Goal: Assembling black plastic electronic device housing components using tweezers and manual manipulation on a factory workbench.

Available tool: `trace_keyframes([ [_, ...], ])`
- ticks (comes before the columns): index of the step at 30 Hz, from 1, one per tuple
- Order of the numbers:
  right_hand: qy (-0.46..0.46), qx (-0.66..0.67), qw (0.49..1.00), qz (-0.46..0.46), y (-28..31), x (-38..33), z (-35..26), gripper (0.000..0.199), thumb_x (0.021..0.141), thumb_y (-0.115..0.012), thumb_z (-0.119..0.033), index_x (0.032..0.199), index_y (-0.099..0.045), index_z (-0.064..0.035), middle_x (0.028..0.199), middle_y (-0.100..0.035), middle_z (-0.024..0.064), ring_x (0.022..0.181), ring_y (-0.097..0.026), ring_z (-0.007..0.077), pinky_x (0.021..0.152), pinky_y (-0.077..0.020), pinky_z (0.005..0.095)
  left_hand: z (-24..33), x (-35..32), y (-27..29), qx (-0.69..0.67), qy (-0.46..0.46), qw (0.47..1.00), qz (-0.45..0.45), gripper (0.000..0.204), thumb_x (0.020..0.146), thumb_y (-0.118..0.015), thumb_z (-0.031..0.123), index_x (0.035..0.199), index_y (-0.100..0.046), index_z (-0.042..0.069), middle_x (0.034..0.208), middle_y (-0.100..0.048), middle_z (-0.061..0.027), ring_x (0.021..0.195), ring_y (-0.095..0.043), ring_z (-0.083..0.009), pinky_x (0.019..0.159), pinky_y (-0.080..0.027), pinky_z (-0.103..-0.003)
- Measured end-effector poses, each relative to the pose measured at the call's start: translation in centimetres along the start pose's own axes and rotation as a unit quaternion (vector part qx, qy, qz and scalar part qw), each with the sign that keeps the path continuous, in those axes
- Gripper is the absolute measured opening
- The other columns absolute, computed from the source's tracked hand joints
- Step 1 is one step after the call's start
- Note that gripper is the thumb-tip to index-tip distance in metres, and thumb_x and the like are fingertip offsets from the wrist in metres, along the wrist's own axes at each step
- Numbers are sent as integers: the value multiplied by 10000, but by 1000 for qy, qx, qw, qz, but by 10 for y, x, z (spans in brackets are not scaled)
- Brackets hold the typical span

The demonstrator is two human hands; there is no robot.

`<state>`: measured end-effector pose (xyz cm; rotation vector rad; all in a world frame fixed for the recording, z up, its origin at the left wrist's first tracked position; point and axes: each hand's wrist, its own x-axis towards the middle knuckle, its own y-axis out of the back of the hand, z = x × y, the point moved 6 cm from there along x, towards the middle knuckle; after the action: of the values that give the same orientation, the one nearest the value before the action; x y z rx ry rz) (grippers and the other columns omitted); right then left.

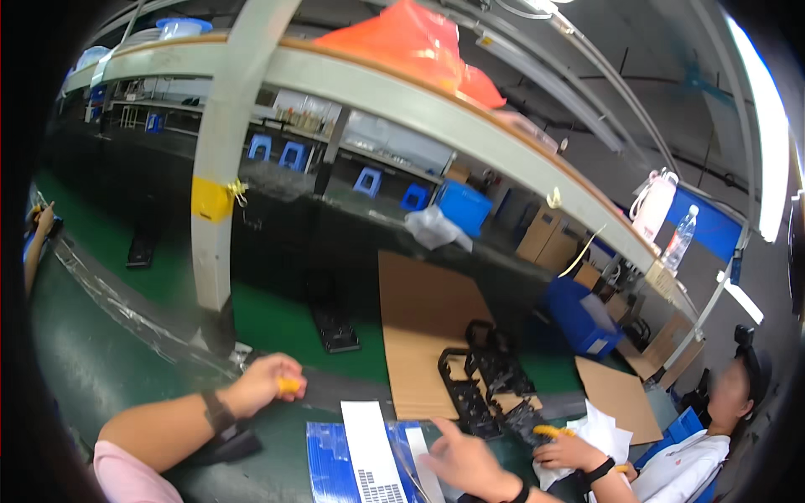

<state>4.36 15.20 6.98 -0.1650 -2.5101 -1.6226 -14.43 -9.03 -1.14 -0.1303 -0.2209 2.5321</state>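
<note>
My left hand point(267, 384) is raised over the dark green bench, fingers curled around a small yellow piece point(289, 386); its kind is too little shown to tell. Under that wrist a black object point(236, 446) lies on the bench. My right hand point(466, 459) reaches in from the lower edge with fingers apart and nothing visible in it. It is just right of a white label sheet point(362, 432), which rests on a blue panel point(323, 461). Beyond the right hand, black plastic frames point(470, 390) lie on a brown cardboard sheet point(411, 335).
A co-worker's hand point(570, 451), holding something yellow, is close on my right beside white paper point(605, 432). A black part point(335, 331) lies on the green strip ahead. An upright post point(214, 251) supports the overhead shelf point(360, 75). A blue bin point(583, 318) stands farther right.
</note>
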Motion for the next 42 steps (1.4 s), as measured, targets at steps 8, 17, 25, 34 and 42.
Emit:
trace_keyframes([
  [8, 263, -33, 900, 346, 253, 96, -194, 101, 730, -569, -80, 727, -586, 20, 605, -565, 88, 538, -528, 148, 529, -416, 253, 5, -55, 47, -155, -53, 986, 35, 103, 826, -469, 22, 922, -499, 5, 835, -584, -139, 731, -577, -195, 660, -470, -278],
  [17, -83, -115, 972, 186, 316, 250, -163, 450, 626, -694, -405, 842, -641, -14, 801, -643, 103, 699, -590, 165, 607, -433, 295, -4, -43, 61, -213, -53, 975, 17, 102, 827, -494, 53, 921, -510, 18, 842, -589, -141, 729, -579, -194, 670, -477, -283],
  [25, -210, 88, 969, 97, 310, 272, -140, 230, 717, -570, -179, 496, -516, -150, 388, -416, -36, 337, -341, 92, 370, -268, 251, -9, -41, 54, -170, -28, 985, 12, 118, 820, -512, 19, 934, -505, -13, 852, -582, -142, 740, -573, -188, 689, -481, -275],
  [34, -8, 102, 971, 217, 324, 271, -121, 396, 507, -713, -232, 784, -532, -14, 728, -538, 57, 619, -475, 100, 545, -384, 219, -7, -44, 55, -165, -35, 985, 28, 108, 827, -473, -2, 927, -507, -26, 855, -578, -165, 745, -575, -215, 697, -481, -301],
  [42, 8, 198, 959, 201, 331, 257, -111, 693, 506, -700, -180, 1097, -446, 77, 987, -540, 161, 934, -530, 201, 779, -421, 246, -4, -40, 51, -174, -37, 984, 15, 101, 833, -446, -13, 915, -503, -25, 844, -577, -167, 747, -576, -227, 700, -478, -315],
])
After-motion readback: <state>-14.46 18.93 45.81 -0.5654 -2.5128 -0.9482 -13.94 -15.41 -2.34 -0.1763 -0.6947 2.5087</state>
